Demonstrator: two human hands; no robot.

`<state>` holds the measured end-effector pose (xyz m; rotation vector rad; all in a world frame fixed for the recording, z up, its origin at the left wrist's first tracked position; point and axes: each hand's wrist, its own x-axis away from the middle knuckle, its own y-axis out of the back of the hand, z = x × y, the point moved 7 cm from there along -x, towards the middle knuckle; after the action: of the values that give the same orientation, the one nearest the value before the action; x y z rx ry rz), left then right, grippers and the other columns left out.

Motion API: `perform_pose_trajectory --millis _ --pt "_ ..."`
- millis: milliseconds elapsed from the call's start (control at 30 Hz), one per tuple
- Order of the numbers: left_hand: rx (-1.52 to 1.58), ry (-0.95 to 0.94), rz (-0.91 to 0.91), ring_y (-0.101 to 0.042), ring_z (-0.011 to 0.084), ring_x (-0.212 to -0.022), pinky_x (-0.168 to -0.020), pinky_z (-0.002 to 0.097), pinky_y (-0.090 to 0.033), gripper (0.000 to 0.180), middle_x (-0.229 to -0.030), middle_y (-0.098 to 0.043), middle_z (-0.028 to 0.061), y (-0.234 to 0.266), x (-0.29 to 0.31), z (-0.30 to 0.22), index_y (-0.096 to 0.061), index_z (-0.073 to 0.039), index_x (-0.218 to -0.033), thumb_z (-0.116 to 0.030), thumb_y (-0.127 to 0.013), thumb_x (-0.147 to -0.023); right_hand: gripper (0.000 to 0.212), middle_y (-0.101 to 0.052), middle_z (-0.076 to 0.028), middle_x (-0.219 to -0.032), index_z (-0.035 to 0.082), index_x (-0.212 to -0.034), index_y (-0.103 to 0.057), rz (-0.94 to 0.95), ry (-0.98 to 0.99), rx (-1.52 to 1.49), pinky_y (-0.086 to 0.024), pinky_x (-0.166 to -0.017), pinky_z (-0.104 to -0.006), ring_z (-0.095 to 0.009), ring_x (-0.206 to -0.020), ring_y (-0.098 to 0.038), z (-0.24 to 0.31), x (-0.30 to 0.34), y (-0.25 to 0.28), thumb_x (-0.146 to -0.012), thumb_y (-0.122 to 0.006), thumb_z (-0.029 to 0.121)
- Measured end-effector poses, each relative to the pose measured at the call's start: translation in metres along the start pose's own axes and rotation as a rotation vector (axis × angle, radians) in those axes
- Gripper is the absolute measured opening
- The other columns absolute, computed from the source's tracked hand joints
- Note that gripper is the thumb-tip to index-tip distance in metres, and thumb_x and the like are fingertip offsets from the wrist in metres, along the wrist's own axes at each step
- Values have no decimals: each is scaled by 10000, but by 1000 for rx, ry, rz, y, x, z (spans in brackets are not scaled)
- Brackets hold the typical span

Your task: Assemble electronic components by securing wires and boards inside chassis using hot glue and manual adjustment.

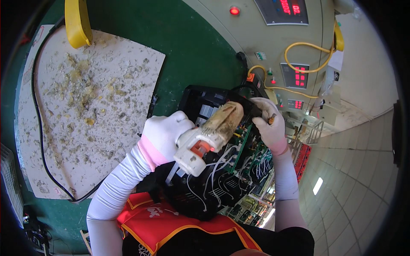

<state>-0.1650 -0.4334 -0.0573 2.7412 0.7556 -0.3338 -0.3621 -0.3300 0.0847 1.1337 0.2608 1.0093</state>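
My left hand [164, 135], in a white glove with a pink cuff, is closed round a hot glue gun [215, 132]. The gun is white and stained brown, with an orange part at its rear. It hangs over a black housing [194, 94] that lies open, full of green circuit boards [244, 147] and white wires [218, 166]. On the housing's far right edge, my gloved right hand [271, 128] grips with bent fingers. One of its fingertips shows through the glove. The gun and my left hand hide part of the boards.
To the left lies a pale board [124, 72] spattered with dried glue, on a green table [175, 42]. A black cable [40, 115] crosses it; a yellow object [78, 25] stands at its far edge. A grey panel [252, 38] with red displays and yellow cables rises beyond.
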Motion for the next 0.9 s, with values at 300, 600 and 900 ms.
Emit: perform_pose_trajectory --millis 300,600,900 --pt "25 -96 -42 -608 222 -563 -515 319 -504 248 -785 -582 10 -1 -9 -20 -669 -182 -850 -286 -736 -635 418 -598 -61 -1151 0 -1159 -620 1 30 -68 -425 -815 -238 -133 -981 -560 -6 -1 -2 -749 -613 81" --pt "-202 -69 2 -592 228 -589 -529 336 -475 196 -768 -542 21 -5 -5 -41 -629 -147 -837 -209 -699 -664 424 -591 -85 -1158 -14 -1154 -610 12 -16 -63 -410 -970 -291 -176 -1090 -556 3 -1 -2 -733 -584 38" --pt "-253 -24 -15 -607 223 -616 -549 335 -488 221 -813 -579 14 -2 5 -35 -638 -151 -857 -212 -706 -656 411 -588 -94 -1153 -12 -1147 -614 22 -29 -65 -415 -966 -285 -166 -1077 -558 -3 -1 -1 -739 -595 32"
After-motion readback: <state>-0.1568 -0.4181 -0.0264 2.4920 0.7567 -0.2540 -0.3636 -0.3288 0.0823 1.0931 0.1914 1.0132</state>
